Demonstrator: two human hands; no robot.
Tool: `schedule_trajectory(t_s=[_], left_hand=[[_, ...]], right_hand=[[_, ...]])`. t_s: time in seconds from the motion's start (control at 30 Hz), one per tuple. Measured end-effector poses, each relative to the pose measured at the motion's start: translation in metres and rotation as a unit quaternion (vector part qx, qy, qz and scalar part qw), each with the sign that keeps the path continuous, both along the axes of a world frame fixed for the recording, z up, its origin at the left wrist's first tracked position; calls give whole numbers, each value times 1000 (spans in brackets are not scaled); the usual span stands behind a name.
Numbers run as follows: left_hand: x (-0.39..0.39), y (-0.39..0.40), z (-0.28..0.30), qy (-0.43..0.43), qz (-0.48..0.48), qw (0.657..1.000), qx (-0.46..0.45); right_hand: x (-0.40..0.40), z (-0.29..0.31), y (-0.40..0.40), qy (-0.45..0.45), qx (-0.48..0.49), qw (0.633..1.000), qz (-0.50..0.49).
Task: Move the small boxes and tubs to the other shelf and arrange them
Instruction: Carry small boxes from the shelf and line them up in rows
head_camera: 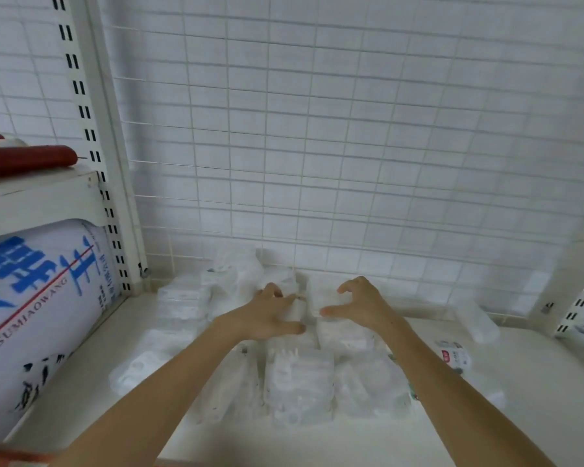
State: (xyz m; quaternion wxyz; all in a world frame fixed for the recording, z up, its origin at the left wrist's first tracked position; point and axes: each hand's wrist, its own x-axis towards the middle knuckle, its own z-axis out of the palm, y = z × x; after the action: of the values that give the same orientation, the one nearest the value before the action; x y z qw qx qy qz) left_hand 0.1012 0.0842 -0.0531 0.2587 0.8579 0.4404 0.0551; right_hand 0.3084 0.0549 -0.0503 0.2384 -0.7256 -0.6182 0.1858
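- Reaching into a heap of clear plastic boxes and tubs (299,382) that lies on the pale shelf (533,399), the person has both hands deep among them, toward the back of the pile.
- The heap sits mid-shelf, running from near the front edge back to the white wire grid (351,129) behind; the pieces are see-through and overexposed, so their count and exact shapes are hard to tell.
- The left hand (270,315) has its fingers bent and spread over a clear piece at the back; it may be touching it, but I cannot tell whether it has a true hold.
- The right hand (358,305) is arched like a claw, thumb and fingers apart, just beside the left hand, with a narrow gap between them; it appears to grip nothing yet.
- Judged from this, the step in hand is gathering: the two hands look set to close on one box or a small stack from either side.
- The next move calls for a firm two-sided squeeze on slick, light plastic, then a straight lift so neighbours are not dragged along.
- A loose tub (476,318) and a labelled packet (452,355) lie apart to the right and will need their own trip.
- To the left, a large printed roll (31,308) fills the neighbouring bay beyond the slotted upright (91,136).
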Motion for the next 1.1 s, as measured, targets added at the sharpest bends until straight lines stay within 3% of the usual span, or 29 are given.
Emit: schedule_trajectory(t_s=[0.13, 0.27, 0.4, 0.63, 0.87, 1.0, 1.1], left_hand=[[-10, 1, 0, -154, 48, 987, -24], [-11, 5, 4, -319, 140, 933, -92], [-10, 10, 5, -384, 216, 882, -169], [-9, 14, 9, -470, 289, 787, -277], [-21, 13, 2, -443, 247, 844, -177], [-27, 15, 3, -457, 258, 833, -175], [-31, 14, 7, -483, 238, 817, -208]], right_hand=[[11, -2, -3, -50, 30, 998, 37], [15, -6, 0, 17, 87, 996, 20], [17, -12, 4, 34, 87, 996, 14], [27, -10, 2, 114, -11, 989, 90], [17, -2, -6, 210, 104, 972, 17], [13, 4, -10, 205, 118, 969, -74], [11, 9, -13, 270, 110, 950, -107]])
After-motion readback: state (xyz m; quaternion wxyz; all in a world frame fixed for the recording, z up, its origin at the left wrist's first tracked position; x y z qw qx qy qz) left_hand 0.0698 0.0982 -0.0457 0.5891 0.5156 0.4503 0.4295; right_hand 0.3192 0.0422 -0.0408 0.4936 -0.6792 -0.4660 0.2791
